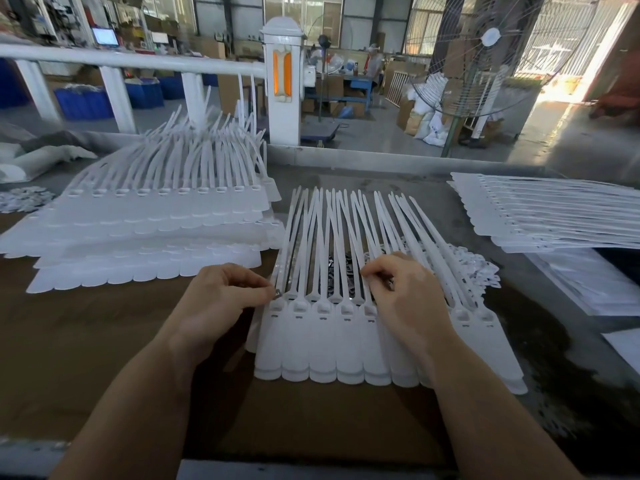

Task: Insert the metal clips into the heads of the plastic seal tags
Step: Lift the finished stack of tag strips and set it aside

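A joined strip of white plastic seal tags [332,344] lies in front of me, heads in a row and thin tails pointing away. Loose metal clips [341,271] lie in a dark pile under the tails. My left hand [221,299] pinches a small metal clip [277,293] between thumb and fingertip, right at the leftmost tag head [277,308]. My right hand [405,292] has its fingers curled down among the tails above the heads; whether it holds a clip is hidden.
A tall stack of tag strips [156,230] lies at the left, another stack [554,216] at the right. A white rail [131,64] and post [284,84] stand behind the brown table [311,420]. A large fan [485,57] is beyond.
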Demonstrator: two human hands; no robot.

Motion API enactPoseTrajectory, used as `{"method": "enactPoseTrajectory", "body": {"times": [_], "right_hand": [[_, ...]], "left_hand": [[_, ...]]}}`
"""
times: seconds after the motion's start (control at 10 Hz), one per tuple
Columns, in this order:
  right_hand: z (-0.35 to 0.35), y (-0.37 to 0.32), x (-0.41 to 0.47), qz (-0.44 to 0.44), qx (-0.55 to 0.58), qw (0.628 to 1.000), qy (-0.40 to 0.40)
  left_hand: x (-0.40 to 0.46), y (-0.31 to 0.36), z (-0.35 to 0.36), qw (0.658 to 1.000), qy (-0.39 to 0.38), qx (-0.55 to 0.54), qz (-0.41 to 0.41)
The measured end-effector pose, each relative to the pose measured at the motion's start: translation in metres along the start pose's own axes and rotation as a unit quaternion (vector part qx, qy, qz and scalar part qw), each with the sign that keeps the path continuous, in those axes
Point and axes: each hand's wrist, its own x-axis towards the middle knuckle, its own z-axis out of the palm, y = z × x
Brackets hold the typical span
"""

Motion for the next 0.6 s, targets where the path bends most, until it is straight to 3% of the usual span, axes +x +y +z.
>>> {"method": "enactPoseTrajectory", "body": {"times": [0.4, 0.6], "right_hand": [[0.0003, -0.0004, 0.0, 0.0, 0.006, 1.0, 0.001], [0.0004, -0.0005, -0.0006, 0.003, 0.008, 1.0, 0.0]], "left_hand": [[-0.0002, 0.0034, -0.0029, 0.998, -0.04, -0.032, -0.039], [0.0, 0.0041, -0.0046, 0.998, -0.053, 0.002, -0.025]]}}
